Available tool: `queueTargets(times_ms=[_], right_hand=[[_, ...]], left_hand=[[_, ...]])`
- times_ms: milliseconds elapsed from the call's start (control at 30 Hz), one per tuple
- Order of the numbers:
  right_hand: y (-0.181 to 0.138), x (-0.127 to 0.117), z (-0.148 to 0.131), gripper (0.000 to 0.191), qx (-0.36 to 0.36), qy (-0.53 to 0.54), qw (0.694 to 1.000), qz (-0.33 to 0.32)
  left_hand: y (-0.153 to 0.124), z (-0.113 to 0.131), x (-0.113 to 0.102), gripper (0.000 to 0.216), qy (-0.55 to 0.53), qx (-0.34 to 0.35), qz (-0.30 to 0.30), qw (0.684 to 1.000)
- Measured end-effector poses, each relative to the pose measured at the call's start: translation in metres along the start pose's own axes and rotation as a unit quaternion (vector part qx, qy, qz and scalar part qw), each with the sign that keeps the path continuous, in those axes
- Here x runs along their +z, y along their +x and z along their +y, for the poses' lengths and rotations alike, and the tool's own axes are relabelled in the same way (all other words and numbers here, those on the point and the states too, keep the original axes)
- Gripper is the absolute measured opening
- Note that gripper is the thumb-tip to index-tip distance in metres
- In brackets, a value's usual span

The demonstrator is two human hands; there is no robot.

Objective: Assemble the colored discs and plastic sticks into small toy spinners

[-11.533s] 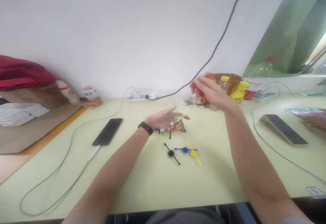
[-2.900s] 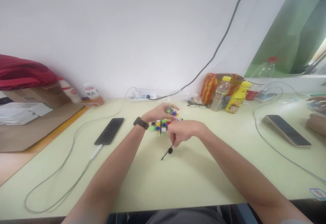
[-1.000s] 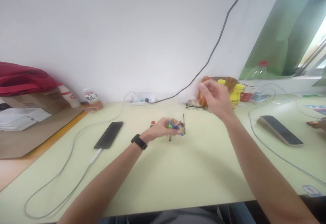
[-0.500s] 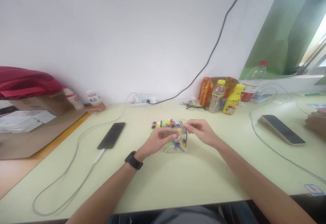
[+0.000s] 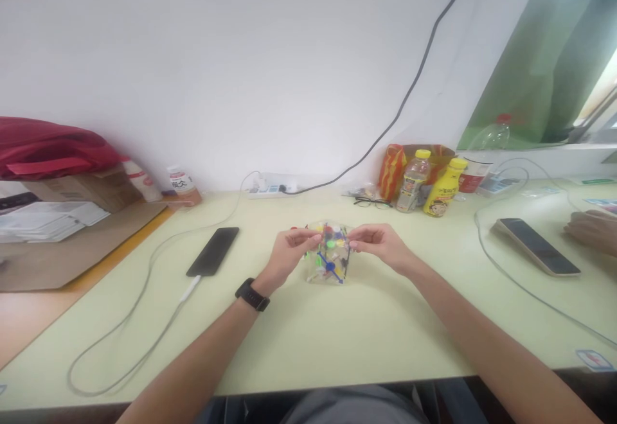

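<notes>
A clear plastic bag [image 5: 313, 273] stands on the table in front of me, filled with small colourful plastic pieces and one blue cross-shaped piece [image 5: 330, 266]. At its upper left side my left hand [image 5: 292, 249] is closed, thumb and fingers pinching the bag's edge. My right hand [image 5: 382, 244] pinches the opposite upper edge. A few small coloured pieces lie behind the bag, mostly hidden by it and by my left fingers. A black watch band [image 5: 252, 294] circles my left wrist.
A black phone [image 5: 213, 252] on a charging cable lies at the left. Glasses [image 5: 373, 202], a clear bottle [image 5: 413, 183] and a yellow bottle [image 5: 444, 189] stand toward the wall. At the right are a tilted device [image 5: 537, 247] and another person's hand [image 5: 590, 230].
My left hand has moved left, off the front of the bag, to its upper edge. The bag now stands more upright between both hands. Another person's hand shows more at the right.
</notes>
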State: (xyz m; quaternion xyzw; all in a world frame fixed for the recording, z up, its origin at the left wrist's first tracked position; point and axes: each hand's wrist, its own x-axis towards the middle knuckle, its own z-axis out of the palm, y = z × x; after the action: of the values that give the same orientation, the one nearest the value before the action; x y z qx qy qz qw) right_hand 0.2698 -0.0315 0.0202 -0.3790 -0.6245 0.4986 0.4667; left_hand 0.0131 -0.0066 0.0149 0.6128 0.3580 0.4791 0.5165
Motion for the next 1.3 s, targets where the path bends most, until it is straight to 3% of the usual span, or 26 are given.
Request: queueTargets(times_ms=[300, 467, 800, 1033, 1200, 1300], right_hand=[[0.0009, 0.0010, 0.0021, 0.029, -0.016, 0.016, 0.998, 0.053], [-0.0002, 0.0053, -0.0001, 0.033, -0.027, 0.016, 0.999, 0.032], [0.0000, 0.0037, 0.0037, 0.028, -0.020, 0.009, 0.998, 0.057], [-0.0043, 0.0067, -0.0037, 0.024, -0.072, -0.037, 0.996, 0.033], [-0.0040, 0.0067, -0.0023, 0.027, -0.082, -0.027, 0.996, 0.009], [-0.0020, 0.0073, 0.0006, 0.032, -0.064, 0.000, 0.998, 0.028]], left_hand=[[-0.0040, 0.0042, 0.0049, 0.032, -0.002, -0.009, -0.027, 1.000], [-0.0016, 0.0038, 0.0021, 0.033, -0.005, 0.000, -0.024, 1.000], [-0.0006, 0.0026, -0.0028, 0.034, -0.003, -0.001, -0.019, 1.000], [0.0014, 0.0013, -0.0030, 0.022, -0.089, 0.001, -0.012, 0.996], [-0.0016, 0.0013, 0.0009, 0.023, -0.025, 0.016, 0.017, 0.999], [-0.0031, 0.0014, 0.0021, 0.032, -0.023, 0.020, 0.011, 0.999]])
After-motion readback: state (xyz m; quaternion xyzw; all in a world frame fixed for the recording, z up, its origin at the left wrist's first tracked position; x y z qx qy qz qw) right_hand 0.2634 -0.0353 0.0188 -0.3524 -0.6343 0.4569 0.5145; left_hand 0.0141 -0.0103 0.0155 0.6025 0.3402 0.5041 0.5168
